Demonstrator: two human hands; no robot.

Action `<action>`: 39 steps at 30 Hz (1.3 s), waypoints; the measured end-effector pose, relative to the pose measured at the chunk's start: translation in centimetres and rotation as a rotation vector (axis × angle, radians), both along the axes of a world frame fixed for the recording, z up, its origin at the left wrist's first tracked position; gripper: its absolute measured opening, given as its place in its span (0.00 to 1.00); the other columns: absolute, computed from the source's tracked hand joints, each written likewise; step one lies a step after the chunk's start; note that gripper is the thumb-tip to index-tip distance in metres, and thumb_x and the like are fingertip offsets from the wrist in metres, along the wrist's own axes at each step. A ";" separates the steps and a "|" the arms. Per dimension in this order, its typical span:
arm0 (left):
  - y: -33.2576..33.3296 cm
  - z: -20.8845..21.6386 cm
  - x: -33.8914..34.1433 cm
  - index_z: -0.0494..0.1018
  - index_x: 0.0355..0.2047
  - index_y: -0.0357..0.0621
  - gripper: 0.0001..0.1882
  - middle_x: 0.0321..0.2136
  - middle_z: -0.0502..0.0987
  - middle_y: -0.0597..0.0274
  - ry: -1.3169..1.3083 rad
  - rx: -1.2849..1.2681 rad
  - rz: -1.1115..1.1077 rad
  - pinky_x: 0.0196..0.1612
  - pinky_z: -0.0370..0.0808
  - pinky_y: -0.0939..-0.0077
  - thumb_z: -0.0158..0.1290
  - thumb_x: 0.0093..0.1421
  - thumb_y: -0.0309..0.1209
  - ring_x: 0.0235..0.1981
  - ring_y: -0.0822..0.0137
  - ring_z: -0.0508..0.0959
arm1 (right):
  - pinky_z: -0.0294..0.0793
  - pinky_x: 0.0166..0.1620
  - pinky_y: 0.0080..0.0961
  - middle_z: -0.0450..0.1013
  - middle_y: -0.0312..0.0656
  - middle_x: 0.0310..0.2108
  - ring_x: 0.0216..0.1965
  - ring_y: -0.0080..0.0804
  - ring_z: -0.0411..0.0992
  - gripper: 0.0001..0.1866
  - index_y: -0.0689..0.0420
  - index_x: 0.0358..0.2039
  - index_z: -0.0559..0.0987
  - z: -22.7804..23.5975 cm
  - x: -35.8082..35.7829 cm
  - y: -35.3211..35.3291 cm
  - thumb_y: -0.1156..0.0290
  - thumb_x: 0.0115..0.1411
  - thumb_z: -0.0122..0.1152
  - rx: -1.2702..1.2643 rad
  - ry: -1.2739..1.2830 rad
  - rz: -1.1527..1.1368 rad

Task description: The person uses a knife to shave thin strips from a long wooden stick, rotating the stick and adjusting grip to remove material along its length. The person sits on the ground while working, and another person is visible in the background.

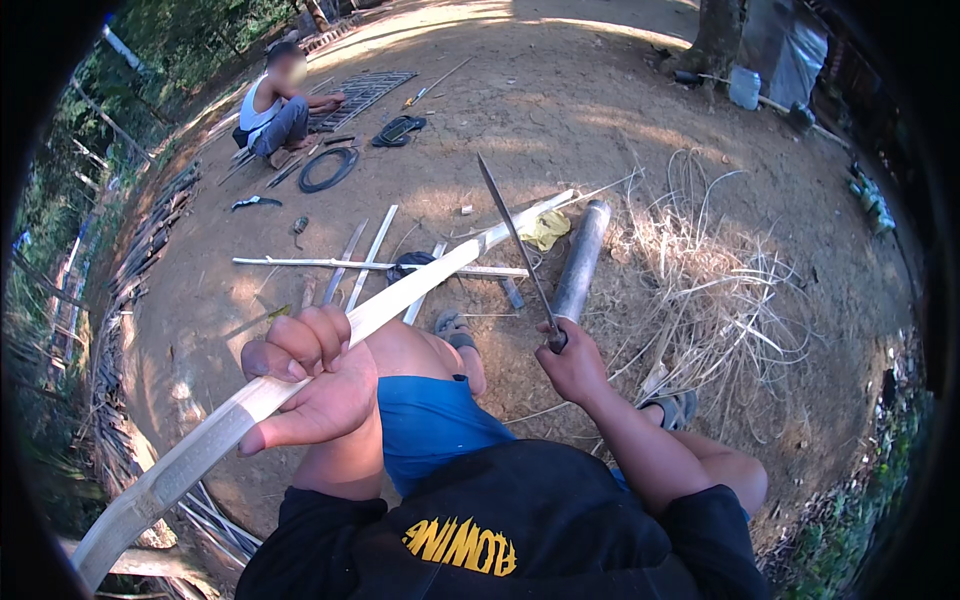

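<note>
Head view of a seated person working outdoors on bare dirt ground [560,110]. The left hand [310,385] is wrapped tightly around a long split bamboo strip [420,285], fingers curled over its upper face and thumb beneath; the strip runs from the lower left edge of the view, across the bare left knee, up and to the right, its far end near a yellow cloth [546,230]. The right hand [572,362] is clenched on the handle of a long knife [515,240], whose narrow blade points up and away and crosses over the strip near its far end; whether blade and strip touch there cannot be told. The 2 hands are well apart, each clamped on its own object. The person wears blue shorts [430,420], a black shirt and grey sandals, 1 sandal [675,408] showing just right of the right forearm. A grey pipe [580,260] lies on the ground beyond the right hand, beside a loose heap of dry cane fibres [700,280]. Several cut slats [375,264] lie crossed on the ground beyond the strip. Farther off, at upper left, a second person [272,108] sits on the ground next to a woven slat panel [362,92], with a coiled black hose [328,168] nearby.
</note>
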State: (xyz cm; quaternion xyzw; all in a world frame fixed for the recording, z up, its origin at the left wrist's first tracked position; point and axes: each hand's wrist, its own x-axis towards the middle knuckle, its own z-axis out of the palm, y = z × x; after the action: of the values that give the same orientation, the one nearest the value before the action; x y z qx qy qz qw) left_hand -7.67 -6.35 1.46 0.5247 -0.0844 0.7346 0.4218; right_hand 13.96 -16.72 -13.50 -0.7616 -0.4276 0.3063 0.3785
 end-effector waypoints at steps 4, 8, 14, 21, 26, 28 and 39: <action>-0.1 0.0 0.1 0.60 0.24 0.49 0.37 0.15 0.53 0.70 -0.022 -0.023 0.029 0.20 0.47 0.78 0.41 0.50 0.75 0.14 0.75 0.50 | 0.72 0.38 0.34 0.73 0.45 0.27 0.30 0.40 0.74 0.18 0.57 0.42 0.76 1.0 -0.6 0.5 0.65 0.51 0.60 -0.015 0.078 -0.009; 0.2 0.0 0.3 0.60 0.26 0.47 0.37 0.14 0.54 0.69 -0.013 0.038 0.066 0.17 0.48 0.80 0.37 0.53 0.73 0.12 0.76 0.50 | 0.72 0.38 0.34 0.73 0.45 0.26 0.29 0.40 0.73 0.17 0.58 0.41 0.76 1.0 -0.9 0.5 0.65 0.51 0.60 0.003 0.104 0.010; 0.3 0.0 0.3 0.61 0.27 0.47 0.38 0.17 0.56 0.68 -0.087 -0.007 0.048 0.21 0.52 0.81 0.37 0.53 0.73 0.15 0.75 0.53 | 0.70 0.34 0.33 0.70 0.43 0.23 0.26 0.36 0.70 0.18 0.56 0.42 0.75 0.4 -1.5 0.6 0.65 0.51 0.61 0.045 0.112 0.044; -0.6 0.4 0.6 0.66 0.27 0.44 0.38 0.21 0.61 0.66 -0.131 -0.125 0.093 0.27 0.59 0.76 0.38 0.54 0.72 0.19 0.71 0.60 | 0.70 0.34 0.35 0.70 0.45 0.23 0.26 0.40 0.71 0.18 0.56 0.43 0.75 1.4 -2.8 0.7 0.65 0.51 0.61 0.075 0.125 0.093; 0.4 -0.2 0.7 0.67 0.28 0.44 0.34 0.23 0.65 0.64 -0.095 0.038 0.103 0.28 0.63 0.73 0.41 0.57 0.67 0.21 0.69 0.63 | 0.72 0.36 0.38 0.74 0.49 0.27 0.31 0.47 0.74 0.17 0.56 0.42 0.75 3.3 -4.2 1.2 0.66 0.52 0.61 0.176 0.088 0.176; 0.2 -0.3 0.9 0.66 0.30 0.44 0.33 0.23 0.64 0.63 -0.037 0.099 0.010 0.26 0.64 0.75 0.40 0.59 0.66 0.19 0.69 0.65 | 0.72 0.37 0.39 0.74 0.51 0.29 0.33 0.49 0.75 0.16 0.56 0.42 0.75 4.6 -4.5 1.2 0.66 0.52 0.60 0.196 0.083 0.234; -1.1 -0.5 1.1 0.62 0.27 0.47 0.31 0.15 0.55 0.70 0.045 0.099 -0.100 0.21 0.54 0.78 0.38 0.60 0.65 0.13 0.74 0.54 | 0.74 0.37 0.39 0.75 0.52 0.27 0.32 0.50 0.76 0.13 0.57 0.39 0.76 -0.1 -1.3 2.7 0.71 0.51 0.59 0.158 0.004 0.083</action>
State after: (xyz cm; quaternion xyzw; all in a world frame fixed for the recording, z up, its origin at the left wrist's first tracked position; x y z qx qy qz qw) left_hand -6.60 -7.46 0.93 0.5564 -0.1371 0.6955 0.4335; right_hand 12.69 -14.03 -13.58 -0.7103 -0.4809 0.2888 0.4252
